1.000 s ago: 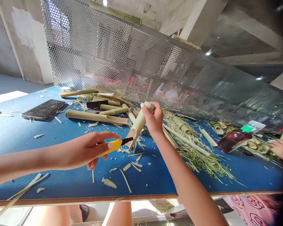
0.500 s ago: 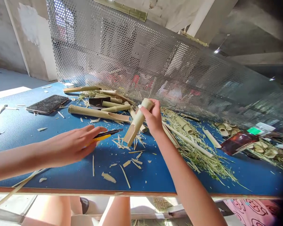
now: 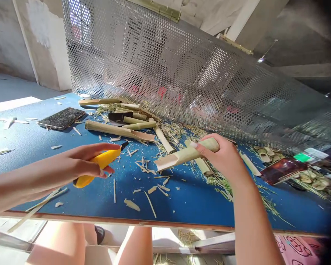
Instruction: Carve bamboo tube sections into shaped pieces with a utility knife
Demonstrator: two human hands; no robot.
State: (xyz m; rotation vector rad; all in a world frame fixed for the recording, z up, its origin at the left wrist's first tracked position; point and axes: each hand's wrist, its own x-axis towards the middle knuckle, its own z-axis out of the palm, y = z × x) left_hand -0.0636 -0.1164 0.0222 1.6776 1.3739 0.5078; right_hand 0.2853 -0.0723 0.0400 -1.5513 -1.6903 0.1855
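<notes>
My left hand (image 3: 82, 162) is shut around a yellow utility knife (image 3: 99, 163), whose short dark blade tip points up and to the right. My right hand (image 3: 222, 156) grips a green-tan bamboo tube (image 3: 179, 156) near one end. The tube lies almost level above the blue table (image 3: 182, 202), and its far end is cut at a slant. The hands are apart, with the knife blade well left of the tube's cut end. Bamboo shavings (image 3: 132, 205) are scattered on the table below.
Several bamboo lengths (image 3: 118, 130) lie at the back against a perforated metal screen (image 3: 165, 66). A phone (image 3: 62, 118) lies at the left. Green fibres, bamboo rings (image 3: 264, 154) and a dark red packet (image 3: 283, 171) sit at the right.
My right hand has swung right, tipping the bamboo tube from steeply upright to nearly level. My left hand has turned the knife, showing more of its yellow body. The person's hand at the right edge has gone.
</notes>
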